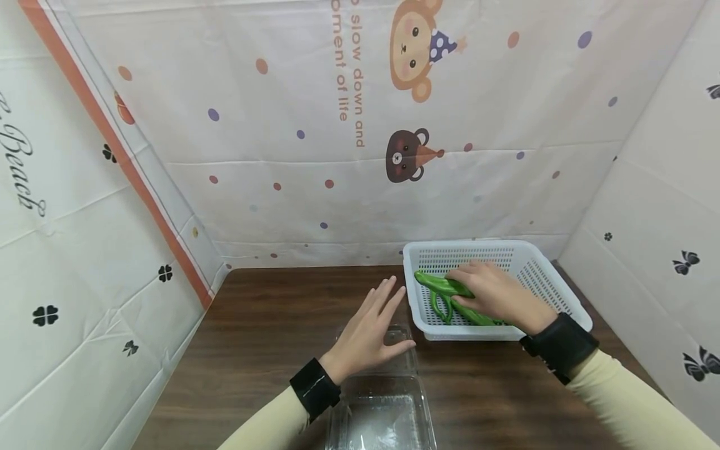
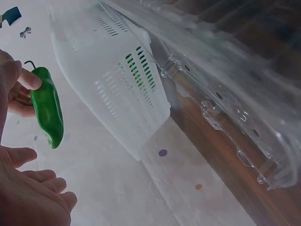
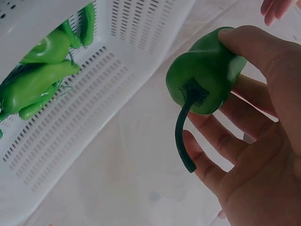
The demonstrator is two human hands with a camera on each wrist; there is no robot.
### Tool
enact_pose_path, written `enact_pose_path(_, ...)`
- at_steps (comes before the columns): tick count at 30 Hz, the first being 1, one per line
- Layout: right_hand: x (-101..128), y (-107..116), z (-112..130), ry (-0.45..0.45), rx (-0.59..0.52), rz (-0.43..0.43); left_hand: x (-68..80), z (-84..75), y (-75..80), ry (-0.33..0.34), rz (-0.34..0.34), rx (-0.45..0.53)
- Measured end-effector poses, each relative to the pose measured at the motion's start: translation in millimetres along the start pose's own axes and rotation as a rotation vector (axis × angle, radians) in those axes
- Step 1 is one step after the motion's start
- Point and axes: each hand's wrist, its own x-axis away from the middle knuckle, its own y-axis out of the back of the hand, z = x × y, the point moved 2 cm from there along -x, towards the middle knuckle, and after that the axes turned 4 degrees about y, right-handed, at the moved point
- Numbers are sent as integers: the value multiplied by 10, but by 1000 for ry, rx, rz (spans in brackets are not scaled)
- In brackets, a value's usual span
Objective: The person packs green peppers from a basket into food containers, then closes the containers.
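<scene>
My right hand is over the white plastic basket, pinching a green pepper between thumb and fingers. In the right wrist view its dark curved stem points down. The same pepper shows at the left wrist view's left side. Several more green peppers lie inside the basket. My left hand hovers, fingers spread and holding nothing, above a clear plastic clamshell box. The hand partly hides the box's far half.
A dark wooden table carries the basket at the back right and the box at the front middle. White printed sheets hang behind and at both sides. Black bands circle both wrists.
</scene>
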Motion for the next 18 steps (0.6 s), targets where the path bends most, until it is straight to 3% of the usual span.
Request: enact_pose_path(18, -22, 24, 280, 45, 14, -45, 157, -13, 166, 15, -7, -31)
